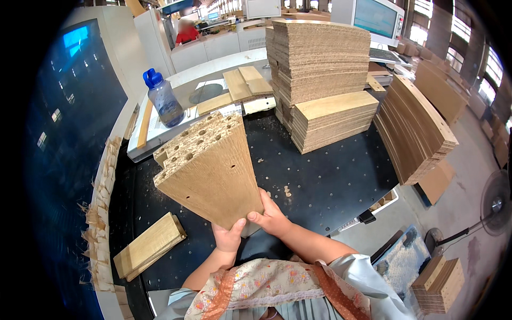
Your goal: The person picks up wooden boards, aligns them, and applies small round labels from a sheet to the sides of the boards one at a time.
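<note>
1. While we hold the thick bundle of pale, wood-grain boards point(213, 184) over the black, hole-dotted desk point(330, 173), our left hand point(228, 238) grips its near end, thumb in front, fingers mostly hidden.
2. Our right hand point(272, 214) closes around that end's right side; both hands look equally near.
3. From them, the bundle's long axis slants away and leftward; we cannot tell whether it touches the desk.

Drilled board stack point(212, 178) in left grip point(228, 240) and right grip point(273, 217)
</note>
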{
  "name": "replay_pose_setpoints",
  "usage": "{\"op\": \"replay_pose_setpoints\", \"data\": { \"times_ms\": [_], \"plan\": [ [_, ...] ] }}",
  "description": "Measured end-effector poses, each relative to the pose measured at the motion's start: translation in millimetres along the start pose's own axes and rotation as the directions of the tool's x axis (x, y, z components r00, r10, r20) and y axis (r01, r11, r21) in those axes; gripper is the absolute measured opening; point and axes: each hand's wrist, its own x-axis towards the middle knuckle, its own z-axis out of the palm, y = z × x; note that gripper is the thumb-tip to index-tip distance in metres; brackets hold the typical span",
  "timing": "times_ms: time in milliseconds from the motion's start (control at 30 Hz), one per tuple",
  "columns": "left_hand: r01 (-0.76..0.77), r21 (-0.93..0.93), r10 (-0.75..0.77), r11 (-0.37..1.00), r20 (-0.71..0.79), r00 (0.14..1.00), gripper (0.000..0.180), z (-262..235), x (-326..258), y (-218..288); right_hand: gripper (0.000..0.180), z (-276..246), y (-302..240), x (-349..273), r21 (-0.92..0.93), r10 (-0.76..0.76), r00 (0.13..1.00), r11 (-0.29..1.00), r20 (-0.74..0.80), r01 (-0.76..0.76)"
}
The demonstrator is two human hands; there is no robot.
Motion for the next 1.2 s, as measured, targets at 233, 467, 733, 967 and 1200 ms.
{"op": "replay_pose_setpoints", "data": {
  "times_ms": [233,467,733,967,1200],
  "plan": [
    [0.072,0.046,-0.076,0.996,0.105,0.992,0.056,-8.9,5.3,-6.3,0.086,-10.3,12.6,-0.6,-0.069,0.042,0.999,0.997,0.029,-0.04],
    [0.159,-0.041,-0.155,0.986,0.102,0.983,0.061,-9.8,6.3,-10.1,0.087,-17.5,8.7,1.7,-0.152,0.107,0.989,0.984,0.102,-0.091],
    [-0.123,0.253,0.077,0.96,0.186,0.979,0.052,-3.7,26.0,33.8,0.054,-44.5,-19.7,-0.1,-0.29,0.071,0.995,0.956,0.069,-0.048],
    [-0.543,0.667,-0.007,0.51,0.634,0.773,0.053,-22.0,52.8,92.4,0.036,-141.3,-46.3,-38.4,0.168,0.098,0.812,0.986,-0.575,0.0],
    [-0.523,0.763,-0.468,0.38,0.647,0.602,0.048,-20.6,30.5,59.6,0.03,-162.0,-53.6,-94.9,0.212,0.206,0.603,0.975,-0.771,-0.062]
  ]
}}
